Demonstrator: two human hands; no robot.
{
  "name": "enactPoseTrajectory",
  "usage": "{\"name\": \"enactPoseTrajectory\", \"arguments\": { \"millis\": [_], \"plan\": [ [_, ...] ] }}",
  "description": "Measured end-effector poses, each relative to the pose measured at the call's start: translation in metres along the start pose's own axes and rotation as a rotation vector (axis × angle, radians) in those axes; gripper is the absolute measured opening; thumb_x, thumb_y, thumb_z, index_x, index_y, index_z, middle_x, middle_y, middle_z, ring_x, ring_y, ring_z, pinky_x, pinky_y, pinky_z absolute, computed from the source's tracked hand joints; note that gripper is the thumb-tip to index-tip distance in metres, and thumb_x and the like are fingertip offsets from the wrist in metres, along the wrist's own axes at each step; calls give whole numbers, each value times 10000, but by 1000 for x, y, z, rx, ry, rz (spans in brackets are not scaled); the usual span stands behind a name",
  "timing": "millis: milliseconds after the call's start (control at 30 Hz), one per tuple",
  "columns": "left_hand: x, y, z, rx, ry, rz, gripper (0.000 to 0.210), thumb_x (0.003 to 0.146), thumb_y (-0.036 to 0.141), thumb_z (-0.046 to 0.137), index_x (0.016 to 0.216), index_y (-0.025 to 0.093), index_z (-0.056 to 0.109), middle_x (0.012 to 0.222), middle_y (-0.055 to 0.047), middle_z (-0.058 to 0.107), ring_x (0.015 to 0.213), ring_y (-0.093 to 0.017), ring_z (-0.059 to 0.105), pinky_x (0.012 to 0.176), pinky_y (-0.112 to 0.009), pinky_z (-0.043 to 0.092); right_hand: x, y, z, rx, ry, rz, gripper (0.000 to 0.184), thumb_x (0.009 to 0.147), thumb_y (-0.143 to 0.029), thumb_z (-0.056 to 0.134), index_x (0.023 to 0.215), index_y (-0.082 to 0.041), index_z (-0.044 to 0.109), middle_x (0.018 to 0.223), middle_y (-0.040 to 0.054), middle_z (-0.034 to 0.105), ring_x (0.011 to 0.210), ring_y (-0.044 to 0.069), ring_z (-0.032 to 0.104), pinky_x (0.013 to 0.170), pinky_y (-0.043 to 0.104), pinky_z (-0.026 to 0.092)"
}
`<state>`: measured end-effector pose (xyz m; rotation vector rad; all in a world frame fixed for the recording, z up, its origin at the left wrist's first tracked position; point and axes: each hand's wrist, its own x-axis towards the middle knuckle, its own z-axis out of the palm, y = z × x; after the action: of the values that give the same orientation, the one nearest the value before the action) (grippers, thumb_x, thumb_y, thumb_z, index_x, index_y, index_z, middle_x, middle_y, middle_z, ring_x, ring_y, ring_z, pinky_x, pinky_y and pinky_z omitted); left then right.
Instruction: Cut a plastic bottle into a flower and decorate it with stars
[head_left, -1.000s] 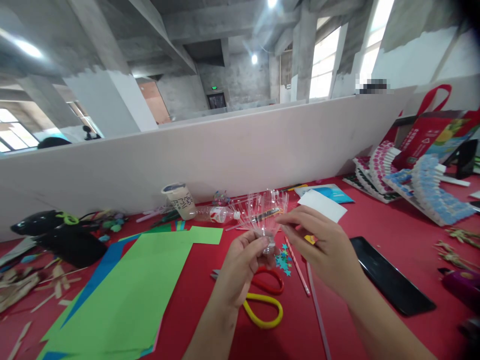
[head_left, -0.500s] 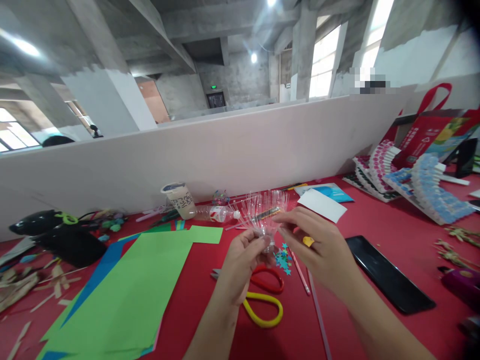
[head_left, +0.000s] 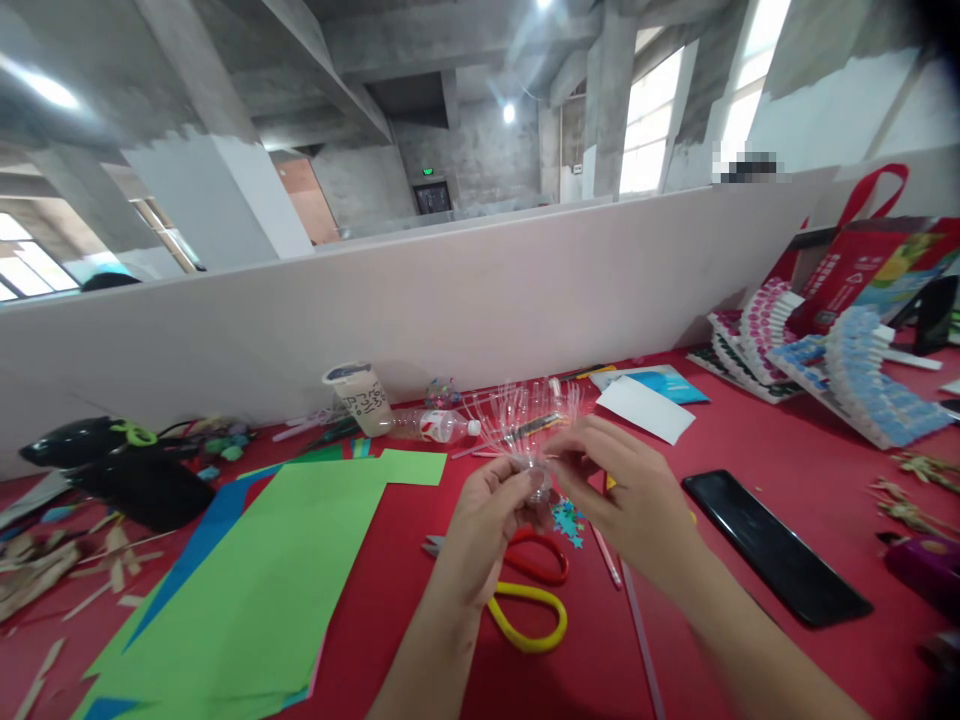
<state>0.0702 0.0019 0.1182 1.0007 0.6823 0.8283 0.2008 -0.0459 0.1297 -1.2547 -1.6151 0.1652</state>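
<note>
My left hand (head_left: 484, 520) is closed round the narrow neck of a cut clear plastic bottle (head_left: 517, 415), whose side is slit into thin strips fanning upward and outward. My right hand (head_left: 634, 490) is at the right side of the fan, thumb and fingers pinched on the strips near their base; the exact strip is hard to make out. Under the hands lie scissors with red and yellow handles (head_left: 529, 618), partly covered by my left hand. Several blue star shapes (head_left: 568, 520) lie between the hands on the red table.
Green paper sheets (head_left: 277, 560) lie at left, near a black pot (head_left: 142, 490). A paper cup (head_left: 360, 400) and a clear bottle (head_left: 427, 426) are behind. At right are a black phone (head_left: 776, 545), white card (head_left: 646, 408) and folded paper pieces (head_left: 862, 370). A white partition (head_left: 450, 300) closes the back.
My right hand has turned slightly, its fingers shifting along the strips toward their base. The left hand keeps its hold on the bottle neck, and the fan has tilted slightly to the right.
</note>
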Motion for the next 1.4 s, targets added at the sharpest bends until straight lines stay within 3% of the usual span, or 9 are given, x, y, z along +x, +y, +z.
{"name": "enactPoseTrajectory", "arguments": {
  "millis": [633, 1033, 1400],
  "plan": [
    [7, -3, -10, 10, -18, 18, 130, 777, 230, 630, 768, 135, 542, 650, 17, 541, 554, -72, 481, 547, -206, 424, -2, 4, 2, -77, -43, 44, 111, 866, -127, 531, 834, -211, 595, 789, -8, 619, 687, 129, 570, 610, 241, 426],
    [5, -4, -7, 49, 6, 62, 128, 768, 221, 632, 745, 134, 541, 620, 17, 543, 529, -75, 493, 514, -197, 418, -1, 4, -2, -90, -110, 94, 115, 866, -110, 543, 820, -208, 582, 804, -19, 632, 723, 132, 568, 619, 237, 403],
    [4, -2, -2, 4, 0, 71, 76, 761, 187, 623, 783, 118, 604, 650, -6, 595, 558, -77, 512, 556, -205, 440, -2, -2, -10, -102, 9, 60, 51, 846, -153, 600, 825, -200, 592, 725, -32, 586, 657, 117, 525, 608, 237, 385]
  ]
}}
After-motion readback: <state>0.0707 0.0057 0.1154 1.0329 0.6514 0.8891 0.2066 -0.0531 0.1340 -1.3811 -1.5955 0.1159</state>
